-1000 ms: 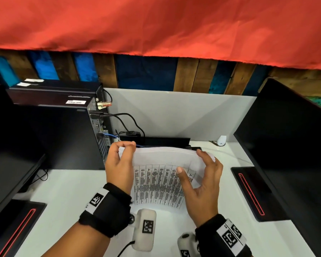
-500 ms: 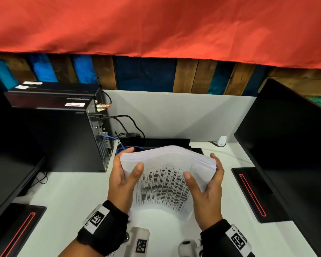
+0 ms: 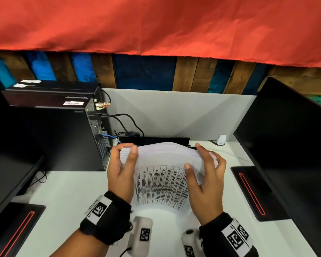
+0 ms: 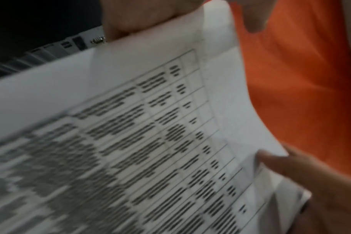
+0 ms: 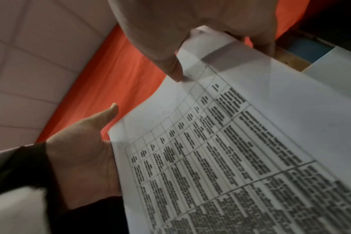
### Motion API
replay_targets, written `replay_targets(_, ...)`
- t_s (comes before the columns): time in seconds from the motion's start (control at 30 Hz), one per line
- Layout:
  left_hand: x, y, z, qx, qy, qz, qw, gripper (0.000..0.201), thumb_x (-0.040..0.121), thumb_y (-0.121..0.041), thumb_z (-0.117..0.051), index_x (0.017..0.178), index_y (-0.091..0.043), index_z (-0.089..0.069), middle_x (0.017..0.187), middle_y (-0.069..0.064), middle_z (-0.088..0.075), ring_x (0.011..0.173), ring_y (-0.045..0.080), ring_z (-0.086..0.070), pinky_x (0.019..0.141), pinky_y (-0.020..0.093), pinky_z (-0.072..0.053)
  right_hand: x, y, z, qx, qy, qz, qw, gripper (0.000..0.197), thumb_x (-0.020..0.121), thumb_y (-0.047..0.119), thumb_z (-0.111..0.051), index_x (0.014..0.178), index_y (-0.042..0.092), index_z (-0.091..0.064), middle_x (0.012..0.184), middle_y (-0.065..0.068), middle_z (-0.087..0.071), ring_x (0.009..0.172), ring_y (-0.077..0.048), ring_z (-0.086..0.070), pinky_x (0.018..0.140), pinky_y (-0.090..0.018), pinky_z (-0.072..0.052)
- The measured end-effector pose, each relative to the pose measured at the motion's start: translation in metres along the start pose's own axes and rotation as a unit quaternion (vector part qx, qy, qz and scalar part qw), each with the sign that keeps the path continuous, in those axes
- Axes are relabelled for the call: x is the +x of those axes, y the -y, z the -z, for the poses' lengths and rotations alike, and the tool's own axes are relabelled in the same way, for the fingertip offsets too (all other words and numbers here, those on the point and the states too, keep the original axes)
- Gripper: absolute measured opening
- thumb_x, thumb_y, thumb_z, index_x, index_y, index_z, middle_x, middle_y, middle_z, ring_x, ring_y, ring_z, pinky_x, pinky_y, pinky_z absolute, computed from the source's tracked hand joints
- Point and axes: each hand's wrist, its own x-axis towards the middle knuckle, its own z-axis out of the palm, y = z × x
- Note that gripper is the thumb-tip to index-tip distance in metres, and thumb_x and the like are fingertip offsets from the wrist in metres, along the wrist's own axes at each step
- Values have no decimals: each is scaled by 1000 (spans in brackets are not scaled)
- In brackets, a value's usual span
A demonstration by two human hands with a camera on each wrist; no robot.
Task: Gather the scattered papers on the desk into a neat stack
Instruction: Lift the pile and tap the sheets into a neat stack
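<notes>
A stack of white papers (image 3: 161,182) with a printed table on its front sheet stands upright on the white desk (image 3: 63,191), bowed along its top. My left hand (image 3: 127,150) grips the top left corner, thumb in front and fingers curled over the top. My right hand (image 3: 202,158) holds the right edge, thumb on the front sheet, index on the top edge, the other fingers round the side. The left wrist view shows the printed sheet (image 4: 150,126) close up and blurred. In the right wrist view my thumb presses the sheet (image 5: 230,142).
A black computer tower (image 3: 54,136) with cables (image 3: 126,123) stands at the left. Dark monitors flank the desk, left (image 3: 7,164) and right (image 3: 285,154), each on a black base with a red stripe. A white partition (image 3: 174,115) closes the back.
My left hand moved from the stack's left side up to its top left corner. My right index finger now lies on the top edge. The stack stays upright on the desk.
</notes>
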Motion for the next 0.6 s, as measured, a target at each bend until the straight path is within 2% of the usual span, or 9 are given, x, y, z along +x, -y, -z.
replay_targets(0.1,12,-7,-9,0,-56,31,998,6,86,-24,-57,84,-19,-60,85,-11,-63,89,10,-58,89,30,-42,2,-2,-2,5,-3,-26,1000,44,88,29,-64,125,43,-45,126,3,-37,120,4,-40,87,7,-29)
replay_targets(0.17,16,-7,-7,-15,-48,54,997,11,87,-24,-53,87,-17,-61,82,-13,-62,87,11,-58,87,30,-43,1,-1,1,14,-4,-38,999,50,86,29,-67,126,45,-42,128,6,-39,122,4,-41,90,6,-29)
replay_targets(0.23,13,-3,0,-36,11,52,998,28,81,-41,-58,96,-17,-60,88,-9,-65,87,9,-63,80,25,-49,0,-5,6,72,0,-53,996,68,83,28,-72,132,52,-31,138,11,-39,131,6,-37,104,-6,-28)
replay_targets(0.3,9,11,12,-53,84,69,993,61,59,-51,-77,106,-18,-58,96,-2,-71,89,7,-68,74,20,-55,-1,-14,9,188,22,-126,974,87,79,15,-77,138,51,-24,145,6,-42,135,-8,-42,110,-28,-36)
replay_targets(0.33,7,19,17,-42,114,93,988,75,48,-48,-85,111,-19,-57,100,0,-74,92,9,-70,75,21,-57,-1,-19,10,239,38,-174,955,89,77,6,-76,141,43,-27,141,0,-49,130,-14,-50,107,-33,-43)
replay_targets(0.4,7,35,26,9,164,153,974,84,37,-37,-92,113,-17,-61,105,1,-75,98,14,-71,84,32,-58,-1,-29,12,276,79,-249,925,66,75,-4,-73,132,19,-49,122,-8,-67,115,-24,-63,98,-41,-52)
replay_targets(0.47,8,46,32,33,177,203,962,78,33,-31,-94,105,-16,-68,103,4,-76,101,21,-71,90,40,-56,1,-34,10,248,116,-284,919,38,75,-7,-72,109,9,-67,105,-11,-75,104,-30,-69,95,-48,-53)
replay_targets(0.53,10,51,32,14,177,217,960,66,31,-27,-94,94,-20,-74,101,5,-77,101,22,-71,84,33,-58,6,-39,9,236,120,-289,920,30,76,-9,-71,102,4,-71,102,-14,-76,100,-29,-71,95,-48,-53)
replay_targets(0.6,12,46,30,2,180,208,961,57,35,-18,-92,89,-22,-75,100,6,-77,98,21,-72,78,28,-59,11,-40,9,238,109,-282,923,32,75,-10,-71,106,-1,-69,104,-17,-74,100,-28,-71,95,-46,-53)
